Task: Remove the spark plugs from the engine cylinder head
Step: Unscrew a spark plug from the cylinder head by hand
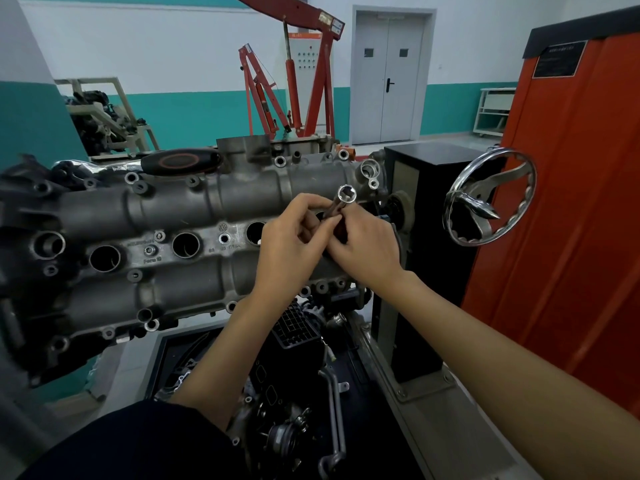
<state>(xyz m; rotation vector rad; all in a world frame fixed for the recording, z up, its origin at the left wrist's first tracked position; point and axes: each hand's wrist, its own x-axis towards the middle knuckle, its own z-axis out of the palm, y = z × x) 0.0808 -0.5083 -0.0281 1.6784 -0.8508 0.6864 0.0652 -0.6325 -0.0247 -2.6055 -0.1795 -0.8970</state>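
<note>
Both hands clamped on spark plug socket (341, 202): left hand (291, 244) and right hand (363, 247) pinching its shaft above rightmost well of cylinder head (194, 202). Rigid, smooth steel, likely slippery; best gripped mid-shaft. Spark plug itself hidden.

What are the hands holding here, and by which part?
Both hands, left hand and right hand, pinch a metal socket by its lower shaft; its open end points up, clear of the fingers.

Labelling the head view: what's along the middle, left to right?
Leftmost plug hole → next plug hole → left hand → right hand → black stand column → chrome handwheel → red cabinet.
</note>
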